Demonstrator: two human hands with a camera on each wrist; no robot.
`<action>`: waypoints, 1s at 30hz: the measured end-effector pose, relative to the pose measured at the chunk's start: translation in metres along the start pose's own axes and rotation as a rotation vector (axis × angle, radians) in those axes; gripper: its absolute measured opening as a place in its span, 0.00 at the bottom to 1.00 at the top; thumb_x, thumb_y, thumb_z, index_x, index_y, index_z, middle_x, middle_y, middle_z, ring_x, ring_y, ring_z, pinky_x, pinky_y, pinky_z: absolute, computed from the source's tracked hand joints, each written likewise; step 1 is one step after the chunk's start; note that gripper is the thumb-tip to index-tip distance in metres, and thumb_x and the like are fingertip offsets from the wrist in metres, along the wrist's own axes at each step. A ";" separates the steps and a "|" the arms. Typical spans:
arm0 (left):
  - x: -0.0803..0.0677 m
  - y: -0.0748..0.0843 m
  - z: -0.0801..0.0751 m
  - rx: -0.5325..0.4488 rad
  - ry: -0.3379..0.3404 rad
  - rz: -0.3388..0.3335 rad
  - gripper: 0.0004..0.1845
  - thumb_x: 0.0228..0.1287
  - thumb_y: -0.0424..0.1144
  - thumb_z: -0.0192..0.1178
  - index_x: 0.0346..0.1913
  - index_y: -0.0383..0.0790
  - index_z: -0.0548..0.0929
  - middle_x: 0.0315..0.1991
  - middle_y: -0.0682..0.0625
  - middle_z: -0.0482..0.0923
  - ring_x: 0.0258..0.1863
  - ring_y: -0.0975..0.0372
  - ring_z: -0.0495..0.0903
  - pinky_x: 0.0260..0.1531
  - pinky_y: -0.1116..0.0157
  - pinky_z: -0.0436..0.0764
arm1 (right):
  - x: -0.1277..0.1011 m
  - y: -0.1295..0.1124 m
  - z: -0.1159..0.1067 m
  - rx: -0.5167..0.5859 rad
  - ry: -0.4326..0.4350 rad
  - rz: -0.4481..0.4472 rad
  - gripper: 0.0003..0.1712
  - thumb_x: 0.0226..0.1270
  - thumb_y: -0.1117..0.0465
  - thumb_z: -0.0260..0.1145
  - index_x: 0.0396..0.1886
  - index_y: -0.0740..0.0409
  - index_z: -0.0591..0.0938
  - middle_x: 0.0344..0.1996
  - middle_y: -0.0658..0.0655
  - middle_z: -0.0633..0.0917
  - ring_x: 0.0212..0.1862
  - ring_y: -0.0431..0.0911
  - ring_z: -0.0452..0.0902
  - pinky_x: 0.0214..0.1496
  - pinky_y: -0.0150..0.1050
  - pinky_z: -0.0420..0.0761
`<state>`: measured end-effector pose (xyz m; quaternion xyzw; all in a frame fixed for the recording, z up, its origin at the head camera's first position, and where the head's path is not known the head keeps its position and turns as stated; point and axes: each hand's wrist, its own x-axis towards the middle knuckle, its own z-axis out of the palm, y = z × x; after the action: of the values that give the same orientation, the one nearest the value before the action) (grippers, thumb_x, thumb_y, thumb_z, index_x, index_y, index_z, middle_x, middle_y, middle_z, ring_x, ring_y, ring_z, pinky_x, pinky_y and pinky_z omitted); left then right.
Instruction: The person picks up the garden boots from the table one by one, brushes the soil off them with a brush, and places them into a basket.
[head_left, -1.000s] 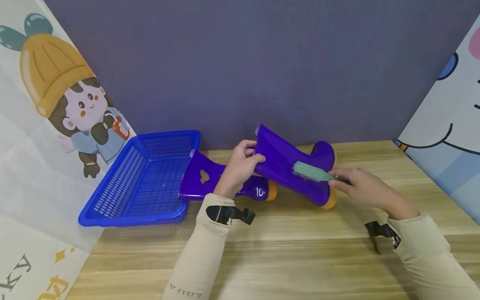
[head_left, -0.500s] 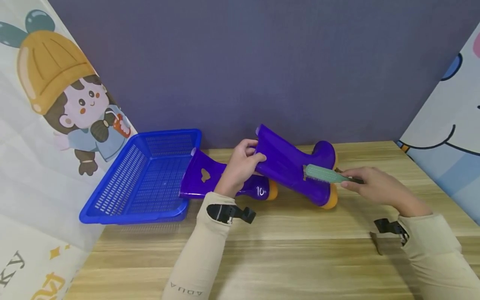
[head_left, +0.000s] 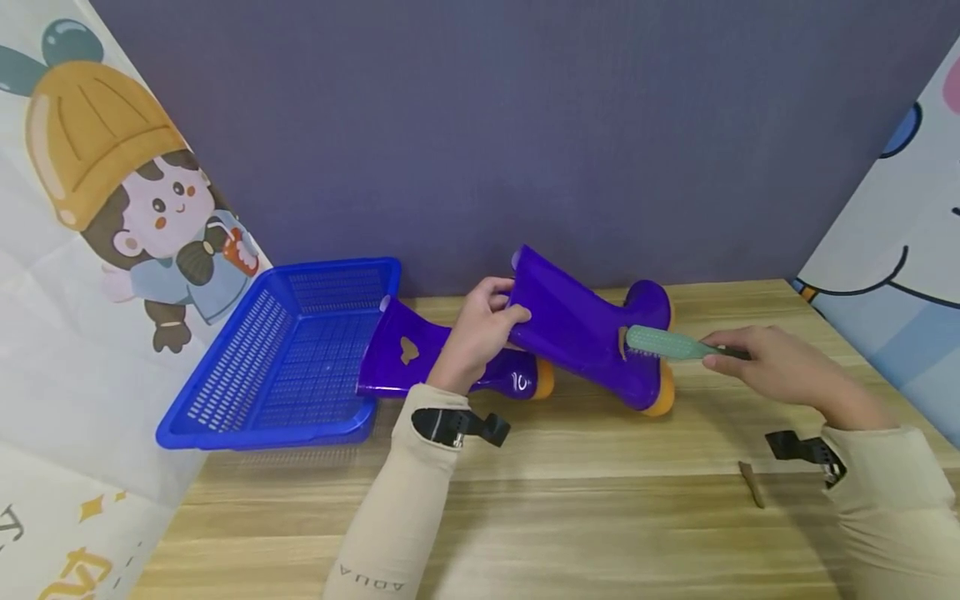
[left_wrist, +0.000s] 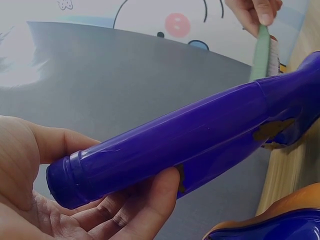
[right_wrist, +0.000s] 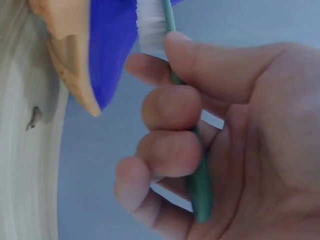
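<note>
Brush (head_left: 660, 342) slid toward heel; right hand (head_left: 780, 367) grips it, left hand (head_left: 480, 337) grips boot (head_left: 577, 333).

A glossy purple rain boot (head_left: 581, 333) with an orange sole is held tilted above the wooden table, its open shaft raised toward the left and its toe and heel low at the right. A brown smear is seen on its side near the ankle. A pale green brush (head_left: 663, 343) with white bristles is laid against that spot, its handle pointing right. A second purple boot (head_left: 420, 360) lies on its side just behind, its shaft apparently resting over the blue basket's rim.
</note>
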<state>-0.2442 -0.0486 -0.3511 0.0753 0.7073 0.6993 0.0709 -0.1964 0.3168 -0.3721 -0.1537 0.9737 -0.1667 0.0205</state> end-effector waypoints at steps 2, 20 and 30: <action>0.000 0.000 0.000 0.003 -0.003 -0.002 0.27 0.66 0.25 0.58 0.68 0.33 0.70 0.52 0.34 0.83 0.33 0.58 0.86 0.37 0.58 0.91 | -0.002 -0.001 -0.003 0.013 0.025 -0.005 0.17 0.78 0.55 0.62 0.57 0.59 0.85 0.37 0.54 0.88 0.37 0.44 0.80 0.38 0.42 0.80; 0.000 0.000 -0.001 -0.004 0.011 -0.004 0.26 0.65 0.24 0.58 0.67 0.33 0.70 0.51 0.35 0.83 0.32 0.59 0.85 0.37 0.59 0.91 | 0.010 -0.012 0.014 0.016 0.052 -0.020 0.14 0.78 0.54 0.62 0.54 0.54 0.85 0.29 0.48 0.82 0.28 0.39 0.69 0.33 0.35 0.70; -0.001 0.001 -0.002 -0.009 -0.006 -0.009 0.27 0.66 0.25 0.57 0.68 0.33 0.70 0.52 0.35 0.82 0.34 0.56 0.86 0.38 0.57 0.91 | 0.008 0.015 0.008 0.015 0.006 0.056 0.20 0.77 0.53 0.62 0.59 0.61 0.84 0.45 0.60 0.89 0.47 0.54 0.84 0.45 0.52 0.83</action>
<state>-0.2438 -0.0503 -0.3501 0.0740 0.7042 0.7019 0.0766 -0.2075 0.3251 -0.3849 -0.1256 0.9764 -0.1740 0.0236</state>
